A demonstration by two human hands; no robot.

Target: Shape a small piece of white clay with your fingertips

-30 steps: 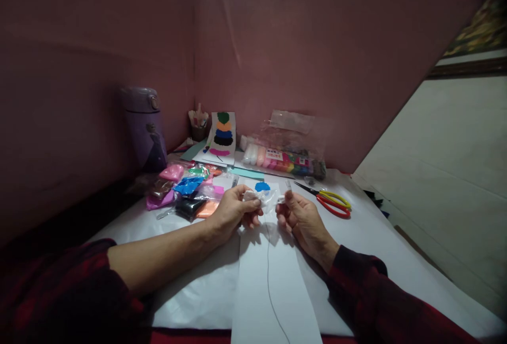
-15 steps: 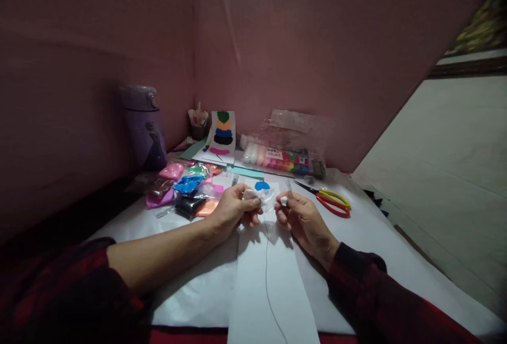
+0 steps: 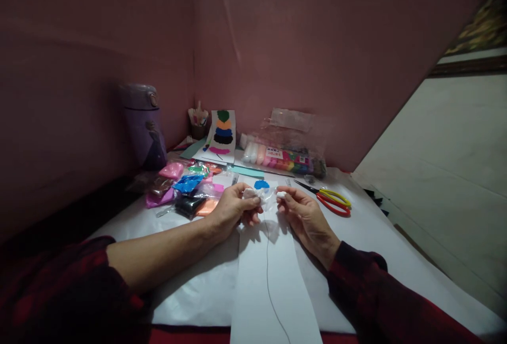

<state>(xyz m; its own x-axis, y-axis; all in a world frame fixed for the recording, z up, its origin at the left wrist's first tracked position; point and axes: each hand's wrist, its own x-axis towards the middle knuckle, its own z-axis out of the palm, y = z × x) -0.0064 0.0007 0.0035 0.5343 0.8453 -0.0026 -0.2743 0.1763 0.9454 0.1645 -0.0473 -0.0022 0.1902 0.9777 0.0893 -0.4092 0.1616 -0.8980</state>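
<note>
My left hand is closed round a small clear plastic packet of white clay, held just above a long white paper strip. My right hand pinches a small white lump of clay between thumb and fingertips, right beside the packet's open end. A thin dark line runs down the strip. A blue clay shape lies on the strip just beyond my hands.
Several coloured clay packets lie to the left, red and yellow scissors to the right. A purple flask, a cup of sticks, a card with coloured shapes and a clay set bag stand by the wall.
My right hand pulled a white lump away from the packet, then moved it back close to the packet's end. My left hand stayed put.
</note>
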